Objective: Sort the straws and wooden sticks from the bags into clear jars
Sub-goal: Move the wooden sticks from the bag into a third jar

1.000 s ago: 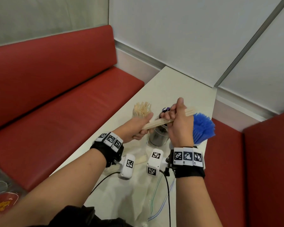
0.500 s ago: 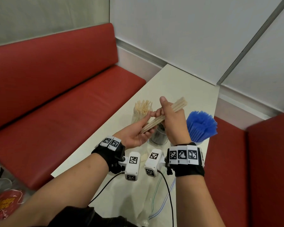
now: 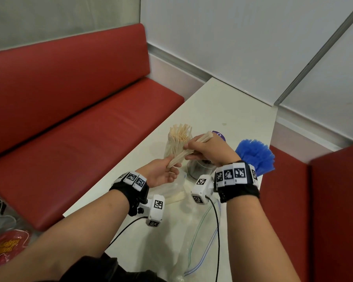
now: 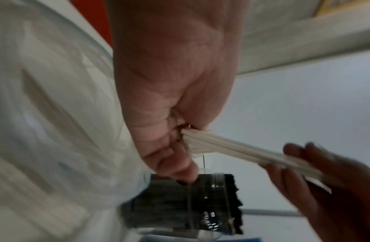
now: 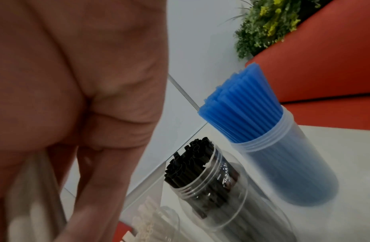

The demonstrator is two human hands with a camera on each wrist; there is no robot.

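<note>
Both hands hold one bundle of pale beige straws (image 3: 190,148), tilted up to the right. My left hand (image 3: 172,166) pinches its lower end (image 4: 192,139). My right hand (image 3: 192,148) grips it higher up, fingers curled round it (image 4: 300,165). The bundle hangs just in front of a clear jar of matching beige straws (image 3: 178,139), whose tops also show in the right wrist view (image 5: 148,217). Behind my right hand stands a clear jar of black straws (image 3: 200,169) (image 5: 211,185) (image 4: 190,204). A jar of blue straws (image 3: 255,155) (image 5: 283,155) stands at the right.
Clear plastic zip bags (image 3: 200,233) (image 4: 45,114) lie on the white table (image 3: 232,110) in front of the jars. A purple lid (image 3: 219,135) lies behind my right hand. Red bench seats flank the table, its right edge close to the blue jar. A green plant (image 5: 268,24) stands behind.
The bundle has tipped steeper and shifted left toward the beige-straw jar. My left hand has slid down to the bundle's lower end; the right hand stays gripping the upper part.
</note>
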